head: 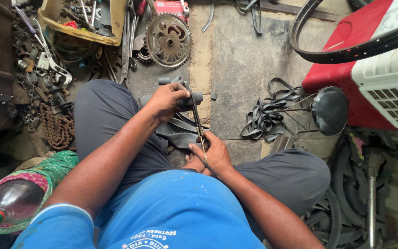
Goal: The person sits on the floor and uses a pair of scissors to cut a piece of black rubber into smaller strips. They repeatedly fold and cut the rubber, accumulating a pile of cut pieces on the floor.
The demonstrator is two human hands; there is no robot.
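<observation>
Nearest the camera, the right hand (213, 154) clenches the handles of long scissors (197, 122), blades pointing far. Just beyond, the left hand (166, 101) grasps a grey rubber tube piece (190, 99) where the blades meet it, above black rubber strips (178, 131) between the knees. Farther off lie a chainring (167, 40), a yellow parts tray (116, 20) and, left, a rusty chain (57, 129).

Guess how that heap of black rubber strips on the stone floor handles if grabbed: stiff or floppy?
Probably floppy: the rubber strips lie in loose curls and loops. Likely light, being thin bands. They look tangled, so lifting one may drag others along. Unlikely to roll, since they lie flat on the stone floor.
</observation>
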